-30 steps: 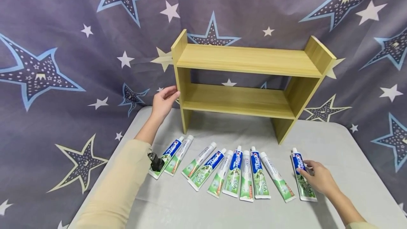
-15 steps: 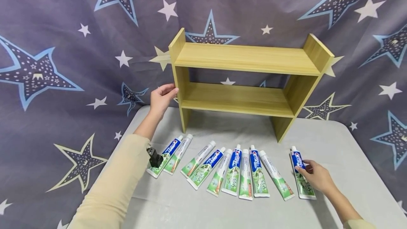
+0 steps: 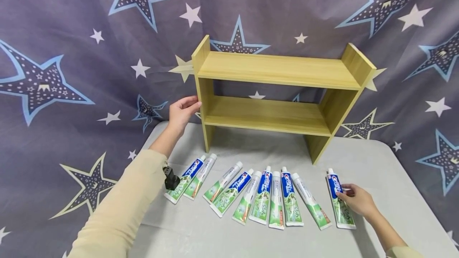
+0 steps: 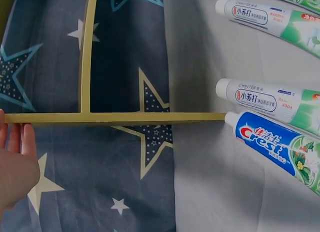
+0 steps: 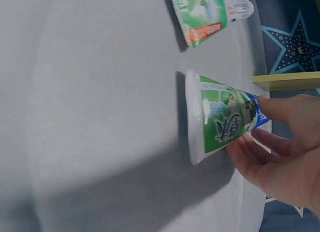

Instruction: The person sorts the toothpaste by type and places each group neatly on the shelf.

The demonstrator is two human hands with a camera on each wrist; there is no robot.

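My left hand holds the front edge of the left side panel of a light wooden two-tier shelf. In the left wrist view, its fingers lie against the panel's outer face. My right hand pinches a blue-and-green Crest toothpaste tube at the far right of the row. In the right wrist view, the thumb is on top of that tube and the other fingers are along its side. The tube's cap end is hidden there behind the thumb.
Several more toothpaste tubes lie in a row before the shelf, white-and-green ones alternating with blue-and-green ones. A grey cloth covers the table. Behind the shelf hangs a star-patterned curtain. A small black device sits at the left wrist.
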